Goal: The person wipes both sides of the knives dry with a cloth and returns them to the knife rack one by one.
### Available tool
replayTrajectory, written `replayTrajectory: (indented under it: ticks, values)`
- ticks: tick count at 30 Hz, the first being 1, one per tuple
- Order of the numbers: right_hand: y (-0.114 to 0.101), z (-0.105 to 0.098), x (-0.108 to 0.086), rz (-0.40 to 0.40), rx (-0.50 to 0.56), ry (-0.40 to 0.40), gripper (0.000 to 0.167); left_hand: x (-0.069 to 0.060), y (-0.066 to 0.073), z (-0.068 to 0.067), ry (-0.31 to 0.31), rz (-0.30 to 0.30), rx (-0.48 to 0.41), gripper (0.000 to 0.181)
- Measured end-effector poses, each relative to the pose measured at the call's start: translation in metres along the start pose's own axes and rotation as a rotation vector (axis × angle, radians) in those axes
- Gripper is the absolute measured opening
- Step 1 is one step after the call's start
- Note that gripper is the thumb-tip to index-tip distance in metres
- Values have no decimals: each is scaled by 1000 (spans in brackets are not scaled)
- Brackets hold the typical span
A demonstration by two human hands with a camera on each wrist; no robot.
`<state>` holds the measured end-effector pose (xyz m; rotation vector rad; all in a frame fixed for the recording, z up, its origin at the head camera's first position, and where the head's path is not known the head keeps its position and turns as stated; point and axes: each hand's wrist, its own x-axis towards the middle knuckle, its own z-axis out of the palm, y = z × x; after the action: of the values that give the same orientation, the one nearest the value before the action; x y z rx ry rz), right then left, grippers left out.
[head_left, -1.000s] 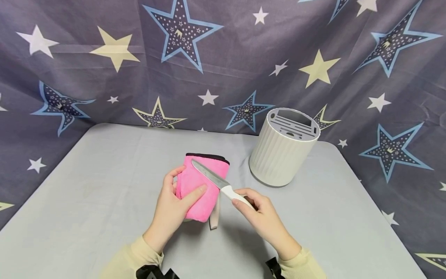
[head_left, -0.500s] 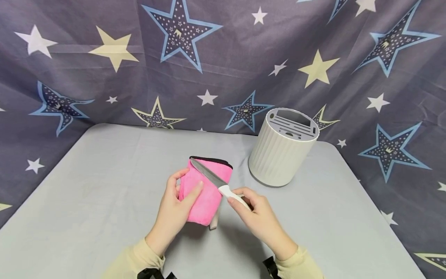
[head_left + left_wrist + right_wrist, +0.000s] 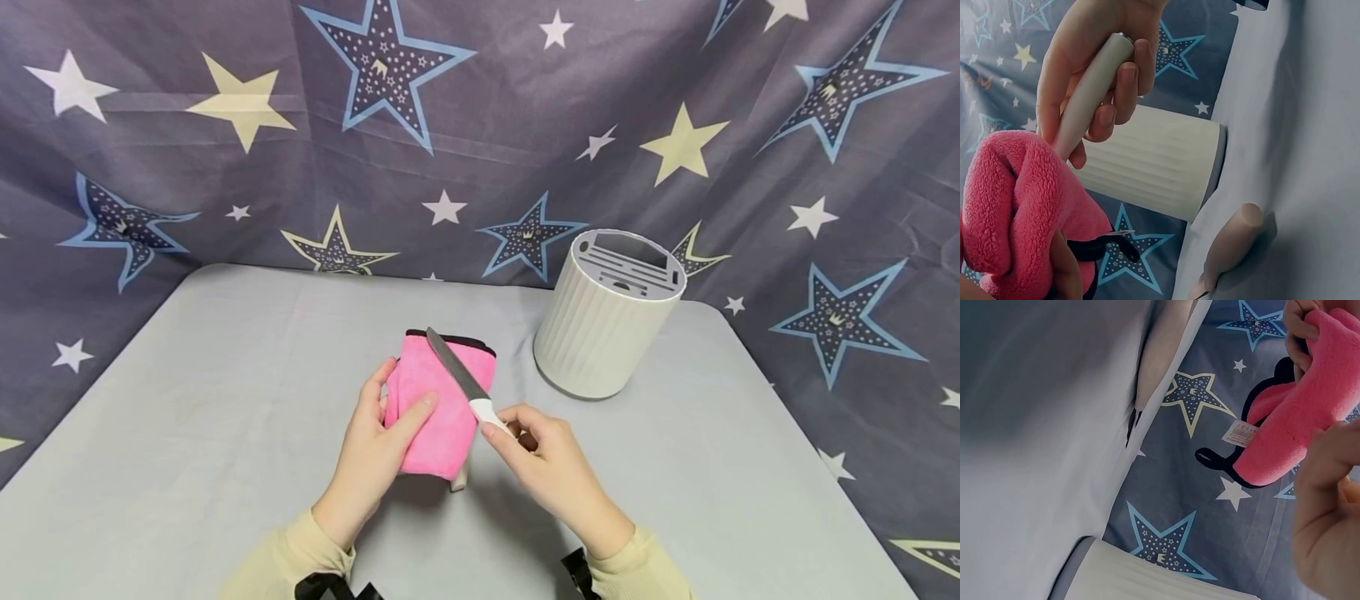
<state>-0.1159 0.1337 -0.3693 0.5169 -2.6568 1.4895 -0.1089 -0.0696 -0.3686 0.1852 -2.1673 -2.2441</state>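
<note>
My left hand (image 3: 371,454) grips a folded pink cloth (image 3: 431,425) with black edging, its thumb laid on the near face. In my right hand (image 3: 558,467) is a kitchen knife (image 3: 459,371), held by its white handle (image 3: 1088,94). In the head view the blade slants across the cloth, its tip over the black edge; how firmly they touch cannot be seen. Below the cloth a second pale handle (image 3: 1235,240) lies on the table, mostly hidden from the head view. A white tag (image 3: 1240,433) and a black loop (image 3: 1210,459) hang from the cloth.
A ribbed cream knife block (image 3: 603,333) with a slotted grey top stands at the back right of the grey-covered table (image 3: 225,400). Behind it hangs a dark curtain (image 3: 487,142) printed with stars.
The knife has turned steeper, and its tip has shifted right and up past the cloth's black edge. The cloth moved slightly right, then a little back. My right hand drifted slightly left.
</note>
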Motion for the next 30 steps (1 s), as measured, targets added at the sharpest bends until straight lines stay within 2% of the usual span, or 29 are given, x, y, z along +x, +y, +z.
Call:
replayTrajectory:
  ticks: [7,13,17,23,25,30]
  values:
    - [-3,4,2,24,58,13,15,1,1,1,5,17,-2,71]
    - [-7,10,4,117,230,10,19,3,0,1,27,79,31,70]
    - [-9,15,6,191,358,3,23,3,-1,0,54,132,115,70]
    - [-9,24,10,268,480,68,31,0,-2,1,115,233,303,69]
    - [-9,28,10,286,503,79,32,-1,-3,3,127,259,333,68]
    - [-9,35,11,318,546,49,33,-3,-3,8,139,329,387,66]
